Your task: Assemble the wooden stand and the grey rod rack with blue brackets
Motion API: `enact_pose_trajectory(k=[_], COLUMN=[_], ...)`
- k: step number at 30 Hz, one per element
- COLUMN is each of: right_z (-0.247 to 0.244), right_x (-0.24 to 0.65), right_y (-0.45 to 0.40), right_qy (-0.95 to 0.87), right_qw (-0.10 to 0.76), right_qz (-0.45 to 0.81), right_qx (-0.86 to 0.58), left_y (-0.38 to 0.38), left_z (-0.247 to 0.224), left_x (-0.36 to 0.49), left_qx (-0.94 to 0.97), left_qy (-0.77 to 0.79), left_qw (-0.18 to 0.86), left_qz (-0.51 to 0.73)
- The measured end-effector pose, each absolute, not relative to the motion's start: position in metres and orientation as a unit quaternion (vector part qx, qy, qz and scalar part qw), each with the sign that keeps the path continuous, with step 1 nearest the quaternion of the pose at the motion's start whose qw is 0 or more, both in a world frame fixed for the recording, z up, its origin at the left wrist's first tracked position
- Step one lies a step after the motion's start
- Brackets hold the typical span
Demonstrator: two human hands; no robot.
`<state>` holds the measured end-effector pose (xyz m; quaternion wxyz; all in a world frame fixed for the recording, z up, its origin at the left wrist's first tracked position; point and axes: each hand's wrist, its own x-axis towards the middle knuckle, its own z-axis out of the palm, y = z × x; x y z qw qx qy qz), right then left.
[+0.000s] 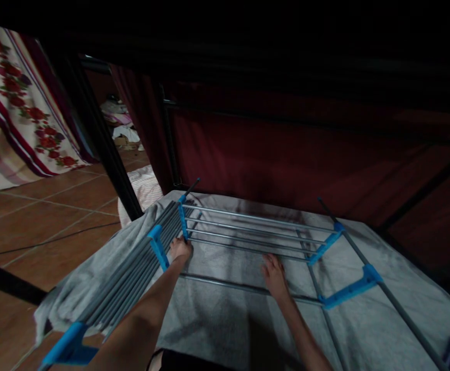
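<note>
A partly assembled clothes drying rack, with grey metal rods (244,240) and blue plastic brackets (326,247), lies on a grey bedsheet (225,322). My left hand (180,249) is closed at the lower end of the left blue bracket (183,219), where the rods meet it; its fingertips are partly hidden. The fingers of my right hand (274,269) are stretched out at the lowest rod of that section, over the sheet. Nearer me, a single loose-looking crossbar (225,282) runs to another blue bracket (350,289) on the right.
Bundled grey rods (132,273) lie along the left edge, with a blue end piece (70,346) near me. A black bed post (109,139) stands at left, and dark red cloth (248,154) hangs behind. A floral cloth (28,103) hangs above the tiled floor (66,206).
</note>
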<state>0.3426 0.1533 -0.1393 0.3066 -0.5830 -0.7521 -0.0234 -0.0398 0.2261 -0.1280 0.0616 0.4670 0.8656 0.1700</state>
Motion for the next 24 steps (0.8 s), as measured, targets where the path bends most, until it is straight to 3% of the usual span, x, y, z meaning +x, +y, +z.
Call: enact_pose_trajectory(k=[3, 10, 24], right_z=[-0.163, -0.235, -0.214], right_x=[0.353, 0.347, 0.346], right_y=[0.096, -0.003, -0.017], right_qy=[-0.727, -0.694, -0.751], right_qw=[0.365, 0.38, 0.296], right_qz=[-0.021, -0.056, -0.051], right_qx=[-0.581, -0.609, -0.588], left_y=[0.224, 0.222, 0.209], left_z=[-0.126, -0.122, -0.106], left_x=[-0.039, -0.038, -0.022], left_qx=[0.465, 0.467, 0.429], left_qy=[0.866, 0.863, 0.864], left_qw=[0.064, 0.077, 0.094], left_qz=[0.174, 0.18, 0.245])
